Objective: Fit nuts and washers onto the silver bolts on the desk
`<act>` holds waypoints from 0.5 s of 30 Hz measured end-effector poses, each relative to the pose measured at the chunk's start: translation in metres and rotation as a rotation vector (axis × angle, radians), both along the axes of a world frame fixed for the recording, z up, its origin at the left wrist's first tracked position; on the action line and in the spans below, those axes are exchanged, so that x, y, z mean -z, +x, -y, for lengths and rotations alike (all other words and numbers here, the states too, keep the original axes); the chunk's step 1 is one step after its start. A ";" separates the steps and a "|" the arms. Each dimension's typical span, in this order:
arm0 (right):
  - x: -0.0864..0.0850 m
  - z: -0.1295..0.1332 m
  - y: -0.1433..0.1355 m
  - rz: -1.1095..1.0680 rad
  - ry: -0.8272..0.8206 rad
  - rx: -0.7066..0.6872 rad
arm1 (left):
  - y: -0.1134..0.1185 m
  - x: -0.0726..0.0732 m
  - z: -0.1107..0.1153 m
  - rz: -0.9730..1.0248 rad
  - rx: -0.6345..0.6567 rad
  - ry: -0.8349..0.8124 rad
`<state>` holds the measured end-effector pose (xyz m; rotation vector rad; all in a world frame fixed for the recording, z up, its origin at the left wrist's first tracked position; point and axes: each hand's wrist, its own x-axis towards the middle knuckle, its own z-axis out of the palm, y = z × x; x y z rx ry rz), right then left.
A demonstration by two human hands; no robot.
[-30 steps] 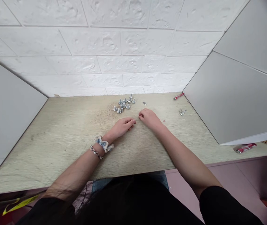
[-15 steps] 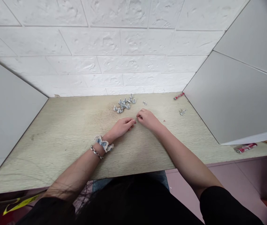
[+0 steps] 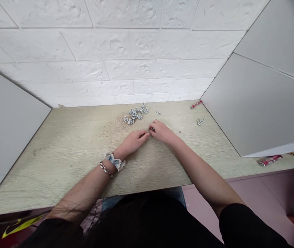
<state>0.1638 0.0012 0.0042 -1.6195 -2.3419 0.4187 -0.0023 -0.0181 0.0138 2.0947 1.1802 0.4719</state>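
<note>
My left hand (image 3: 136,139) and my right hand (image 3: 160,131) meet fingertip to fingertip low over the wooden tabletop (image 3: 80,144). Both are closed in a pinch. A small shiny metal piece (image 3: 152,128) shows between the fingers of my right hand, too small to name surely. What my left fingers grip is mostly hidden. Beyond my hands lies a cluster of silver bolts (image 3: 135,115), several of them standing on their heads with washers on. A few small nuts (image 3: 158,112) rest to the right of the cluster.
On the right lie a few loose metal screws (image 3: 200,122), a red battery (image 3: 196,104) by the wall corner and another red battery (image 3: 270,160) near the front edge. A tiny reddish bit (image 3: 180,131) is by my right wrist. Grey panels (image 3: 273,103) flank the tabletop; a white brick wall (image 3: 118,72) closes the back.
The fingers of both hands have shifted slightly against each other, and the metal piece at my right fingers shows more. The view has moved a little; the bolts lie as before.
</note>
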 end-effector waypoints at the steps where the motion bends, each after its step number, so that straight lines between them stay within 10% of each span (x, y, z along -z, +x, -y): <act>1: -0.001 0.001 -0.001 0.005 -0.005 -0.002 | 0.001 -0.001 0.001 -0.005 0.015 0.026; 15: 0.000 0.003 -0.001 0.020 0.018 -0.025 | 0.002 -0.001 0.001 0.002 0.037 0.031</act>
